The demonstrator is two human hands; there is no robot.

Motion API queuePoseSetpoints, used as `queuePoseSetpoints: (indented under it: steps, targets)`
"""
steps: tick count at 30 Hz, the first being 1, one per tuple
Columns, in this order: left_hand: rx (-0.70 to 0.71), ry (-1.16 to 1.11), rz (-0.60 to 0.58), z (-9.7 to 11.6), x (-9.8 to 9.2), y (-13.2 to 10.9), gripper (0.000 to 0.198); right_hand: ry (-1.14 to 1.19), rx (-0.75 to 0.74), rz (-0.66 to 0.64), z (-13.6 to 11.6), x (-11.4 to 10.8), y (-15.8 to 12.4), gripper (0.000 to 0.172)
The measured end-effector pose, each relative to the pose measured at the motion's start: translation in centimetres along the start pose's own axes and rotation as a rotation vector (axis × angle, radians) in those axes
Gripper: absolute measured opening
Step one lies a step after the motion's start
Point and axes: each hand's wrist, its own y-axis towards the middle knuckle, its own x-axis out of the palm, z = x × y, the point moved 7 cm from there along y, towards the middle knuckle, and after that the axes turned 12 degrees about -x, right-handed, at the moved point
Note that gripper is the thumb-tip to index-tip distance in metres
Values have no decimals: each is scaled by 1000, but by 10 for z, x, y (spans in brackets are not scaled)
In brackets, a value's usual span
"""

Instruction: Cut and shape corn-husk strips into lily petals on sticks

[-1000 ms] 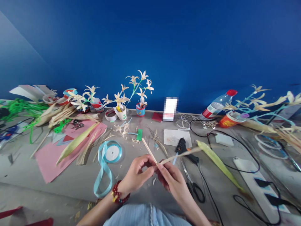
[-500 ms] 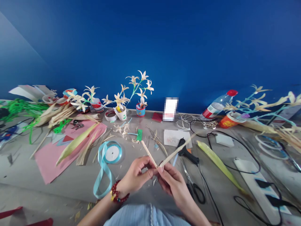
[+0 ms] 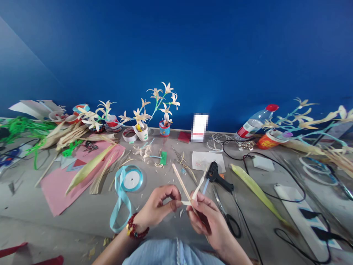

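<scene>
Beyond my right grip (image 3: 205, 214) a black glue gun (image 3: 222, 178) is lying on the desk (image 3: 93, 206), near scissors (image 3: 224, 210); glossy blue ribbon (image 3: 122, 197) is looping leftward. I'm pinching a thin, straight stick (image 3: 181, 182) and pale, flat strip (image 3: 199, 187) there, my left grip (image 3: 161, 205) pinching the strip's end.

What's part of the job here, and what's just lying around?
Seemingly in the job:
pale strip, pinched by both left hand and right hand
thin stick-like piece, in the right hand

Seemingly just lying about, no hand on them:
light blue ribbon
scissors
glue gun
plastic bottle
power strip
</scene>
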Motion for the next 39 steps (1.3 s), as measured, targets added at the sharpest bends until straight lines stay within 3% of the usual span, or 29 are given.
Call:
queuePoseSetpoints:
  steps: [5, 10, 15, 22, 28, 39]
  targets:
    - [0, -48, 6, 4, -1, 2, 29, -146, -87, 41, -17, -6, -1, 45]
    - [75, 27, 44, 15, 1, 2, 25, -556, -281, -148, -29, 13, 1, 51]
    - [116, 76, 45, 19, 5, 0, 19, -765, -290, -154, -25, 16, 1, 56]
    - [203, 149, 63, 26, 1, -5, 20, -336, -20, -107, -5, 11, -7, 58]
    - [189, 101, 26, 17, -1, -2, 24, -138, 24, -80, -5, 9, -12, 54]
    - [159, -8, -50, 10, -2, 1, 27, 82, 14, -161, -20, 1, -21, 50]
